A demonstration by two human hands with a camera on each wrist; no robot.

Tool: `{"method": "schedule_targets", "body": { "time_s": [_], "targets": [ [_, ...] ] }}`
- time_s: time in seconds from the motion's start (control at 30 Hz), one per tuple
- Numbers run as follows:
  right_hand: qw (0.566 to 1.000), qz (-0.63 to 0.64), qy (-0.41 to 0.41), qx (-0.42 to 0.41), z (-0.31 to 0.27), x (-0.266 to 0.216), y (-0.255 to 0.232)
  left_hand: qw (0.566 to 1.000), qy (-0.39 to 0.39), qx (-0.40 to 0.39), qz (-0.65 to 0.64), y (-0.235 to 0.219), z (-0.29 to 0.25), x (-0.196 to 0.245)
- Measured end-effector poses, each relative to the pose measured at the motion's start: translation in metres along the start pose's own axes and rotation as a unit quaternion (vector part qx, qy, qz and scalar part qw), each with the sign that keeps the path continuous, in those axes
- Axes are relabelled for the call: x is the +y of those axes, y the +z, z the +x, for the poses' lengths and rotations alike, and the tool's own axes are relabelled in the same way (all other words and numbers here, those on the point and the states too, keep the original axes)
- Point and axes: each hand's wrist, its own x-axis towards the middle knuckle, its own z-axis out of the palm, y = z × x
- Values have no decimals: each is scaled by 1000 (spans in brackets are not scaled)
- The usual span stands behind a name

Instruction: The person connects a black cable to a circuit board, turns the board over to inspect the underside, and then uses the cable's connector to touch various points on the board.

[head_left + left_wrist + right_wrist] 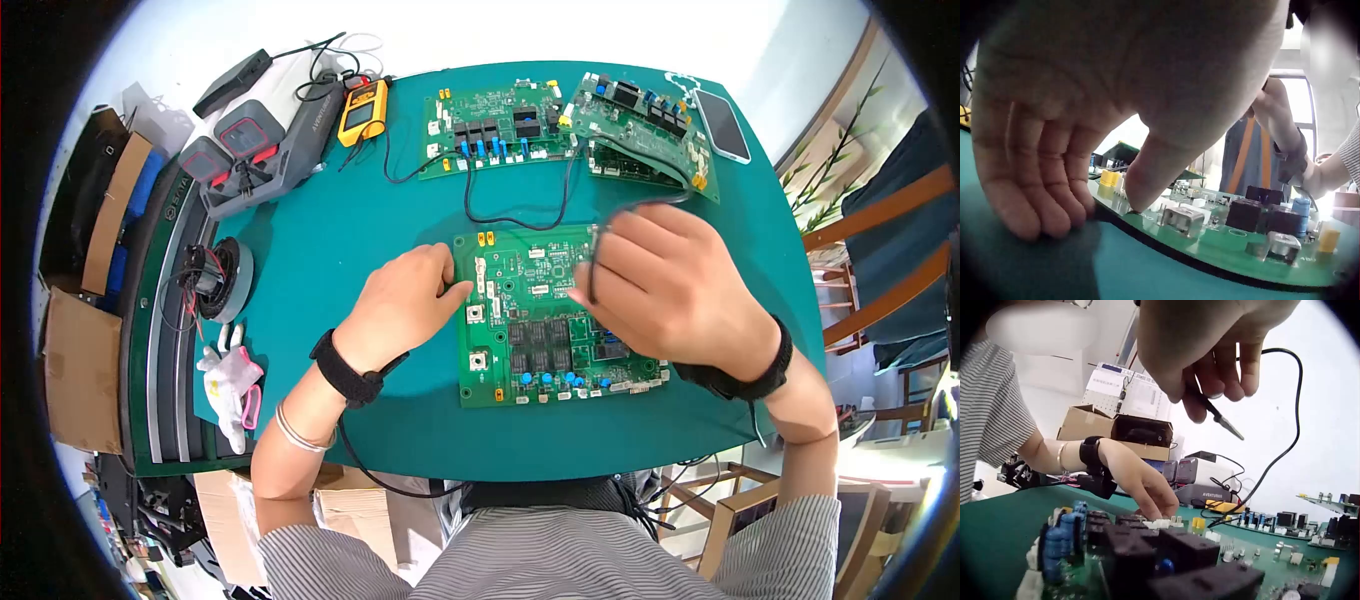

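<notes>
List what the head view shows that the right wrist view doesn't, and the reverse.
Head only: phone, glove.
Right wrist only: metal probe tip, jutting from the fingers of the right hand.
Both: right hand, left hand, near board, yellow meter.

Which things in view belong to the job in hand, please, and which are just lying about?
Apparently in use:
nearest green rectangular circuit board, touched by left hand
black metal-tipped probe, held in right hand

Apparently lying about:
white-and-pink fabric glove
dark-screened rectangular smartphone
</notes>
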Motion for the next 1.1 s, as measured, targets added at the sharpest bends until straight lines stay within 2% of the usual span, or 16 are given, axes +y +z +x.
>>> {"method": "schedule_targets", "body": {
  "time_s": [0.03, 0.1, 0.13, 0.17, 0.27, 0.43, 0.5, 0.53, 0.63, 0.67, 0.7, 0.77, 0.8, 0.9, 1.1],
  "targets": [
    [1000, -1, -2, -2, -6, -4, -3, 1000, 12, 29, 3, 2, -2, -1],
    [999, 7, 34, 27, -19, -14, -7, 999, 17, 37, 8, 5, 0, -3],
    [996, 54, 47, 57, -25, -16, -7, 999, 22, 42, 16, 7, 1, -3],
    [996, 56, 47, 52, -32, -17, -8, 999, 21, 40, 11, 9, 2, -4],
    [973, 186, 123, 56, -51, -15, -5, 998, 27, 54, 31, 9, 4, -2],
    [962, 228, 143, 41, -65, -21, -5, 998, -13, 43, 42, 6, 3, 5],
    [921, 347, 163, 71, -74, -23, -5, 997, -19, 58, 41, 12, 0, 7],
    [885, 413, 198, 84, -78, -25, -6, 996, -13, 79, 39, 15, -1, 7],
    [856, 467, 214, 55, -89, -22, -9, 994, -9, 103, 24, 17, -5, 5],
    [874, 452, 174, 45, -90, -20, -10, 994, -10, 107, 6, 17, -6, 4],
    [873, 452, 179, 43, -90, -20, -12, 995, -8, 102, 4, 17, -6, 5],
    [934, 338, 120, 3, -88, -21, -15, 994, -45, 85, -43, 13, -6, 6],
    [949, 300, 96, -2, -86, -23, -16, 994, -41, 83, -53, 13, -6, 6],
    [941, 330, 67, -28, -83, -25, -19, 995, -14, 94, -27, 14, -7, 6],
    [911, 393, 92, -86, -89, -23, -14, 995, 9, 91, -25, 14, -8, 6]
  ]
}}
